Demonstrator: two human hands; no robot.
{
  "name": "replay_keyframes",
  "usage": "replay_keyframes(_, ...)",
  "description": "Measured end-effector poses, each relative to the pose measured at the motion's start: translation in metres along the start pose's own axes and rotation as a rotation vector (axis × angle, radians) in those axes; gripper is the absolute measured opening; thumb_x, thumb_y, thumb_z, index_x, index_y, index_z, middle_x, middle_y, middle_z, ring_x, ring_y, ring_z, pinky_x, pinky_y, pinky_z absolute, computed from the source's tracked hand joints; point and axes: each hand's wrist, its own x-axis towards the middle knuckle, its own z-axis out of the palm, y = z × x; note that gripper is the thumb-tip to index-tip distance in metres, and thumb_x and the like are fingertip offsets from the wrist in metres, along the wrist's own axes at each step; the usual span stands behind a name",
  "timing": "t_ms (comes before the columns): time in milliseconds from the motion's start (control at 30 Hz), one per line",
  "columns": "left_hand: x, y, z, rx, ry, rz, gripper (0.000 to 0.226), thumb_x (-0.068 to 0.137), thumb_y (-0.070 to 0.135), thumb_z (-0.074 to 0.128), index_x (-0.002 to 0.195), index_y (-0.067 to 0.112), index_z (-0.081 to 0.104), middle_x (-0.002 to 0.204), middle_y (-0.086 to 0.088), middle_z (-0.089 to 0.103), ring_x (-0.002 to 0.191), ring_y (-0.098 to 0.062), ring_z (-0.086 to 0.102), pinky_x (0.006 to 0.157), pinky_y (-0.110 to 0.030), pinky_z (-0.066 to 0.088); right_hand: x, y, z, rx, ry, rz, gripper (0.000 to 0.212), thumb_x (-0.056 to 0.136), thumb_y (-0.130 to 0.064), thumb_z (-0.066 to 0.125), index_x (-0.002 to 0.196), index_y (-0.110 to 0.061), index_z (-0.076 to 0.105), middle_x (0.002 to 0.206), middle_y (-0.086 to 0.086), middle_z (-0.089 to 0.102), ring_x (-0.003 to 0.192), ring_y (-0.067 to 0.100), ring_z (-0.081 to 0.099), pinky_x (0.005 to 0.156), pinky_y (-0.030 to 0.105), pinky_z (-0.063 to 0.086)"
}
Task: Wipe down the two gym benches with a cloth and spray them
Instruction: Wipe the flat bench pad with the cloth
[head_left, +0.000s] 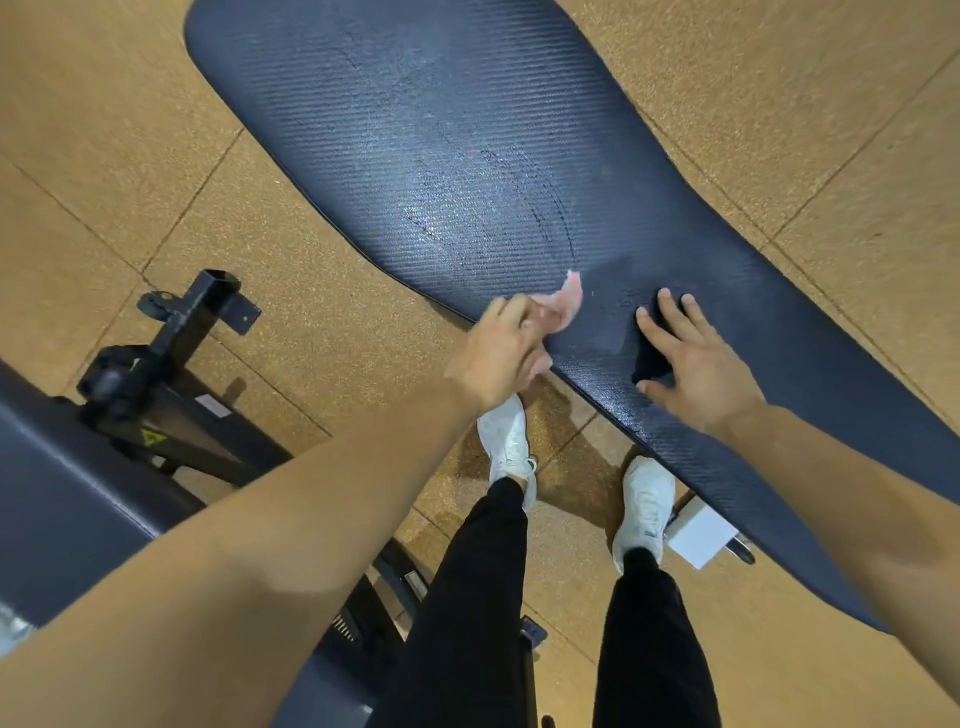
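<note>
At the near edge of the dark bench pad (467, 156), a pale pink cloth (566, 304) is clenched in the left hand (501, 351), its loose end lying on the padding. Just beside it, the right hand (693, 358) is pressed flat on the pad, fingers spread. Wet streaks are seen beyond the cloth, and a second bench (62, 499) stands well apart on the left.

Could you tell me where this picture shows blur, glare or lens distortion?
Head view: left hand and pink cloth are motion-blurred; right hand stays sharp; pale sheen on the bench pad; wide-angle bowing stretches both forearms.
</note>
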Motion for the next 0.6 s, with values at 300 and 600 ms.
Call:
replay_keyframes(300,-0.051,0.005,0.009,-0.507,0.322,-0.638,0.019,0.1,0.011,0.059,0.115,0.018,0.069,0.115,0.0,0.056,0.094,-0.011,0.058,0.095,-0.03,0.057,-0.005,-0.001,0.005,-0.038,0.059,-0.032,0.089,0.094,-0.032,0.071,0.163,-0.023,0.015,0.171,0.002,-0.003,0.157,0.029,-0.005,0.125,0.053,0.018)
replay_keyframes(600,-0.016,0.074,0.046,-1.564,0.479,-1.027,0.023,0.106,0.005,0.049,0.124,0.018,0.048,0.087,-0.012,0.055,0.066,-0.017,0.049,0.055,-0.026,0.044,-0.023,0.017,0.021,0.045,0.15,-0.161,0.074,0.089,-0.022,0.075,0.154,-0.018,0.041,0.169,0.008,0.019,0.154,0.034,0.016,0.118,0.058,0.031)
